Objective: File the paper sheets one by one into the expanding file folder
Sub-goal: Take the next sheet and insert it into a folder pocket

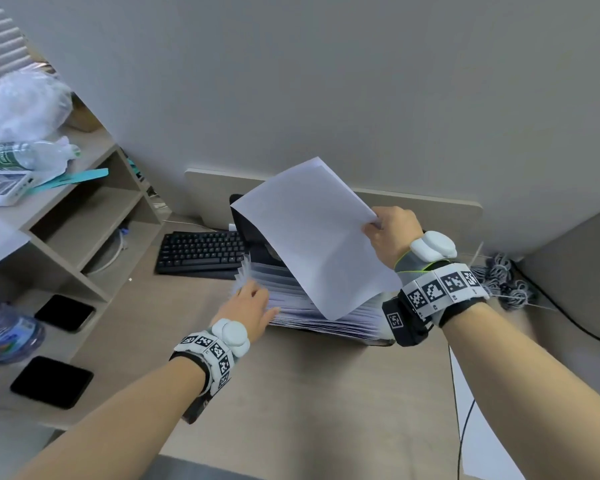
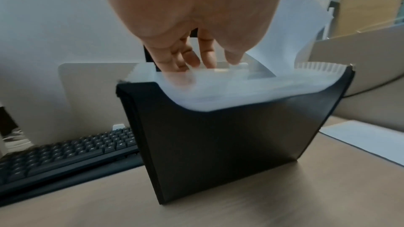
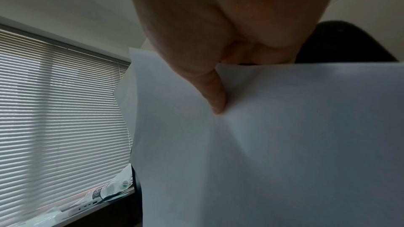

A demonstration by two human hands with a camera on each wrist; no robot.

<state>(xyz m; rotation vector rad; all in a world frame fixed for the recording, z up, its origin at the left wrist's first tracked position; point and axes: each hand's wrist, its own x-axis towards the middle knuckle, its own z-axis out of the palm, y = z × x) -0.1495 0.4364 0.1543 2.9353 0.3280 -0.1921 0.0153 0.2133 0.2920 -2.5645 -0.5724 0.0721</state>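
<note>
Pinching a white paper sheet [image 1: 312, 237] at its right edge, the right hand [image 1: 390, 235] holds it tilted above the expanding file folder [image 1: 323, 313], lower corner dipping toward the pockets. Left hand [image 1: 248, 306] reaches into the folder's left end w/ fingers extended, touching the translucent dividers; it grips nothing. Folder stands near the middle of the desk [image 1: 291, 393], toward the back edge, just right of a black keyboard [image 1: 200, 251]. Two black slabs [image 1: 52, 381] lie at the desk's left edge by a shelf unit [image 1: 84, 216]; a water bottle [image 1: 21, 155] and plastic bag [image 1: 21, 102] sit on the shelf top. Tangled cables [image 1: 506, 278] lie at the back right.

Left wrist view: left hand [image 2: 192, 23] fingers [image 2: 186, 54] point down, loosely spread, tips at the divider tops; picture is blurred there. The folder's black front wall [image 2: 229, 135] stands upright on the desk [image 2: 109, 204]. The sheet [image 2: 290, 28] enters from the upper right, bottom edge at the folder's right part; which pocket, can't tell. Keyboard [image 2: 65, 158] lies left of the folder, and more paper [image 2: 367, 137] lies flat at the right edge.

Right wrist view: right hand [image 3: 218, 23] w/ thumb [image 3: 213, 89] pressed on the near face of the sheet [image 3: 273, 144], other fingers curled behind the top edge. Window blinds [image 3: 61, 110] fill the left.
</note>
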